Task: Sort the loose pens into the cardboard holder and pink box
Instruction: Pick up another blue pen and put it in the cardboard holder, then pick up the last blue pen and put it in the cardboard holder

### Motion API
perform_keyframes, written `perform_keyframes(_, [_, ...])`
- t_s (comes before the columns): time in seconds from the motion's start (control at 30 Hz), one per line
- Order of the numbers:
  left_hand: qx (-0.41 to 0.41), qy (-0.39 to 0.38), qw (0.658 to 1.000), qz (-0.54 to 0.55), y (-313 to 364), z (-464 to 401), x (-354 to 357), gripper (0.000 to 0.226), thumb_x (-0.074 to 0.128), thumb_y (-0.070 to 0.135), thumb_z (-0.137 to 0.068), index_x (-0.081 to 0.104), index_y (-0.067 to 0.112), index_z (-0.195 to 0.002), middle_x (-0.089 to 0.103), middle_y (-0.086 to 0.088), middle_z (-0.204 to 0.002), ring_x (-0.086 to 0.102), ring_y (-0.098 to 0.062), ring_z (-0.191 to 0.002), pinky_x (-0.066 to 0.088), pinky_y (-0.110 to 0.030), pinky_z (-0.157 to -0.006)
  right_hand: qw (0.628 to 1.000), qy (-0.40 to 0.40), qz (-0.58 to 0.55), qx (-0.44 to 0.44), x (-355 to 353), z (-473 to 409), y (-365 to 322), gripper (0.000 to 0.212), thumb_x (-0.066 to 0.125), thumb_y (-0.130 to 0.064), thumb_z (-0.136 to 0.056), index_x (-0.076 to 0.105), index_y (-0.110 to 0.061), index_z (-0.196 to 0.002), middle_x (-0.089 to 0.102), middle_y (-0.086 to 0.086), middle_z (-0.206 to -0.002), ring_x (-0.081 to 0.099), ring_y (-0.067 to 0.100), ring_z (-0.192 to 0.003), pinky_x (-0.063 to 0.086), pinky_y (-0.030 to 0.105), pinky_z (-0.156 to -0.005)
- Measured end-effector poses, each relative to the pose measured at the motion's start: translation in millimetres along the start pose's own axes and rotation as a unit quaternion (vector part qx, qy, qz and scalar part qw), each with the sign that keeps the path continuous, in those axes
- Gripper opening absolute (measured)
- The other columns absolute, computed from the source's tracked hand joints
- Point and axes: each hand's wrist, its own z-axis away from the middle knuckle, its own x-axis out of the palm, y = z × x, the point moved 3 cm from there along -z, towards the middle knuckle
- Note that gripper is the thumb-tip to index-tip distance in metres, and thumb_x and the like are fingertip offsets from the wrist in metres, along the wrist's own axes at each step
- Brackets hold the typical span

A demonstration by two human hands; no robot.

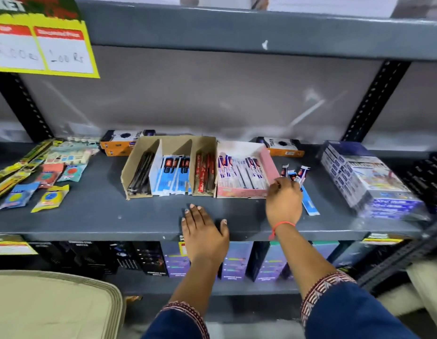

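A cardboard holder (174,143) with three slots stands on the grey shelf (95,211); it holds black, blue-white and red packaged pens. To its right sits the pink box (269,165), filled with white-packed pens. Several loose pens (297,173) in wrappers lie just right of the pink box, and one blue-white pen (310,204) points toward the shelf's front. My right hand (283,201) lies over these loose pens, fingers curled on them at the box's corner. My left hand (202,231) rests flat on the shelf's front edge, holding nothing.
Packets of erasers and sharpeners (41,177) cover the shelf's left part. Orange-black boxes (119,140) stand behind the holder. A wrapped stack of blue boxes (366,179) occupies the right. A yellow price sign (41,50) hangs at upper left. Boxed goods fill the lower shelf (232,260).
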Motion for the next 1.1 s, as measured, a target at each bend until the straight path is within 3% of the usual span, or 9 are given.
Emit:
perform_keyframes(0.17, [0.012, -0.004, 1.0, -0.014, 28.4, -2.2, 13.4, 0.077, 0.024, 0.05, -0.092, 0.002, -0.002, -0.144, 0.004, -0.02, -0.156, 0.003, -0.031, -0.144, -0.001, -0.04, -0.117, 0.994, -0.039, 0.042, 0.091, -16.2, -30.1, 50.3, 0.031, 0.043, -0.006, -0.089, 0.061, -0.004, -0.114, 0.051, 0.024, -0.125, 0.049, 0.043, -0.112, 0.044, 0.044, -0.089])
perform_keyframes(0.37, [0.006, 0.027, 0.999, -0.03, 37.0, -7.9, 22.0, 0.077, 0.026, 0.05, -0.091, 0.007, -0.002, -0.144, 0.011, -0.021, -0.155, 0.011, -0.031, -0.143, 0.004, -0.04, -0.117, 0.973, -0.149, 0.102, 0.146, -15.1, -61.6, 83.4, 0.038, 0.049, -0.014, -0.089, 0.049, -0.005, -0.127, 0.042, 0.023, -0.135, 0.041, 0.044, -0.123, 0.039, 0.047, -0.099])
perform_keyframes(0.6, [0.005, 0.053, 0.997, -0.05, 36.4, -8.8, 25.8, 0.074, 0.03, 0.047, -0.089, 0.016, -0.002, -0.143, 0.02, -0.022, -0.153, 0.019, -0.032, -0.141, 0.009, -0.041, -0.116, 0.968, -0.189, 0.02, 0.165, -8.4, -87.1, 93.9, 0.029, 0.053, -0.004, -0.084, 0.058, 0.002, -0.111, 0.062, 0.026, -0.117, 0.06, 0.04, -0.106, 0.049, 0.04, -0.086])
perform_keyframes(0.8, [0.004, 0.065, 0.996, -0.054, 39.0, -6.7, 22.8, 0.078, 0.021, 0.046, -0.082, 0.024, -0.004, -0.141, 0.027, -0.024, -0.149, 0.024, -0.034, -0.139, 0.012, -0.041, -0.116, 0.973, -0.118, -0.046, 0.192, -16.6, -91.7, 107.9, 0.025, 0.052, -0.004, -0.084, 0.069, 0.001, -0.102, 0.067, 0.028, -0.11, 0.062, 0.041, -0.101, 0.05, 0.039, -0.086])
perform_keyframes(0.93, [0.005, 0.059, 0.996, -0.066, 38.4, -7.2, 23.8, 0.071, 0.03, 0.044, -0.089, 0.021, -0.004, -0.141, 0.025, -0.024, -0.15, 0.022, -0.033, -0.14, 0.011, -0.041, -0.116, 0.965, -0.035, -0.122, 0.232, -24.2, -88.5, 113.0, 0.026, 0.047, -0.003, -0.087, 0.062, 0.001, -0.107, 0.065, 0.027, -0.113, 0.06, 0.041, -0.105, 0.049, 0.04, -0.087])
perform_keyframes(1.1, [0.004, 0.047, 0.996, -0.073, 39.5, -6.4, 22.2, 0.072, 0.029, 0.045, -0.091, 0.016, -0.002, -0.143, 0.019, -0.022, -0.153, 0.017, -0.031, -0.142, 0.009, -0.039, -0.117, 0.959, 0.028, -0.196, 0.204, -33.1, -91.8, 109.2, 0.02, 0.05, -0.004, -0.089, 0.057, -0.005, -0.108, 0.062, 0.024, -0.117, 0.06, 0.036, -0.104, 0.049, 0.045, -0.093])
